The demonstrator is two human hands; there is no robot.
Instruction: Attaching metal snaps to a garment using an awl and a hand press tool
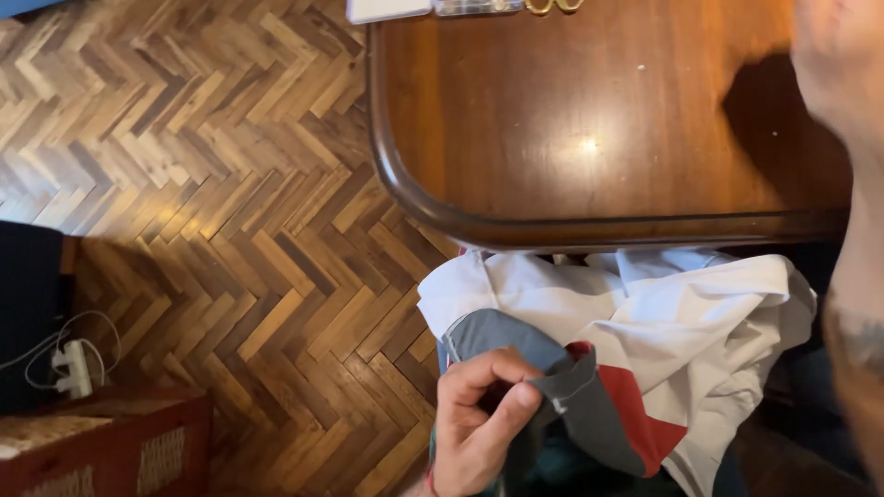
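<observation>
The left hand [479,419] pinches the grey edge of a crumpled white cloth garment with grey and red panels [635,322], bunched below the dark polished wooden table [571,120]. The blurred right hand [833,55] hovers above the table; I cannot tell its grip.

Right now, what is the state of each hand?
Left hand: closed, fingers pinching the grey, red and white fabric garment.
Right hand: blurred at the picture edge; cannot be told.

The left hand [479,419] pinches the cloth [626,340], which spreads out to its right. The table [589,120] is just beyond the cloth. The power strip [74,368] lies far left on the floor [203,184].
</observation>
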